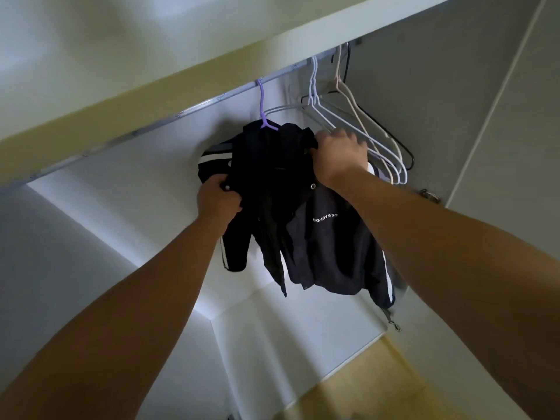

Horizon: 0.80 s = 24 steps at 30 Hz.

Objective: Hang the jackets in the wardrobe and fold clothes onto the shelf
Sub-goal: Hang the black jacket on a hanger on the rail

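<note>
left hand (218,198) grips crumpled black jacket (321,247) | right hand (341,156) clutches collar | purple hanger (263,107) on metal rail (188,109)

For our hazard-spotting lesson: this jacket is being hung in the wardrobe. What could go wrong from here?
1. The black jacket sits bunched on the purple hanger; it may slide off once the left hand and right hand let go.
2. The right hand is close against the empty hangers and might snag them.
</note>
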### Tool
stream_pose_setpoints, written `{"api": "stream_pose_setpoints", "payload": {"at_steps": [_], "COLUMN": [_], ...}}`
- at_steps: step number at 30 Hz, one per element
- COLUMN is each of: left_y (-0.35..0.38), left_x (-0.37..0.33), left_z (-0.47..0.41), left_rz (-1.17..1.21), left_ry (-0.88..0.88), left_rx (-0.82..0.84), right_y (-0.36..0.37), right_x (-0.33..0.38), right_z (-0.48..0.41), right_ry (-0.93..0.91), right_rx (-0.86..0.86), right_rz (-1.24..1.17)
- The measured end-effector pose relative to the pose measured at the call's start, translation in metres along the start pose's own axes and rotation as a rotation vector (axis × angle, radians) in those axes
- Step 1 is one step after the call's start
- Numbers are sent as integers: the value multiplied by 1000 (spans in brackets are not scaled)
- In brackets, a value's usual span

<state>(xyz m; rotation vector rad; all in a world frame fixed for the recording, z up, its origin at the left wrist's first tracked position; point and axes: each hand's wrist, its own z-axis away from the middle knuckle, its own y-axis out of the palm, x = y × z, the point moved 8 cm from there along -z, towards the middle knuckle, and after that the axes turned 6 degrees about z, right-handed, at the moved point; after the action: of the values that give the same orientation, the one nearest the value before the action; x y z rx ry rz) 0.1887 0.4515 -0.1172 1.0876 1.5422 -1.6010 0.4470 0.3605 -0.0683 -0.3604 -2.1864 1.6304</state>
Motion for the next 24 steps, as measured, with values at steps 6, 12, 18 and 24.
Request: {"api": "stream_pose_setpoints", "payload": {"at_steps": [6, 12, 18, 24], "left_y": [15, 28, 17, 49], "left_x": [-21, 1, 41, 72], "left_z": [-25, -29, -31, -23], "left_rz": [327, 288, 530, 428], "left_ry": [-68, 69, -20, 199], "left_rx": [147, 250, 78, 75], "right_y": [8, 65, 120, 159], "right_x": [-13, -22, -4, 3], "right_z": [17, 37, 75, 80], "right_ry": [179, 388, 631, 418], "right_rx": [-200, 18, 175, 54], "right_rz": [-68, -578, -1534, -1718]}}
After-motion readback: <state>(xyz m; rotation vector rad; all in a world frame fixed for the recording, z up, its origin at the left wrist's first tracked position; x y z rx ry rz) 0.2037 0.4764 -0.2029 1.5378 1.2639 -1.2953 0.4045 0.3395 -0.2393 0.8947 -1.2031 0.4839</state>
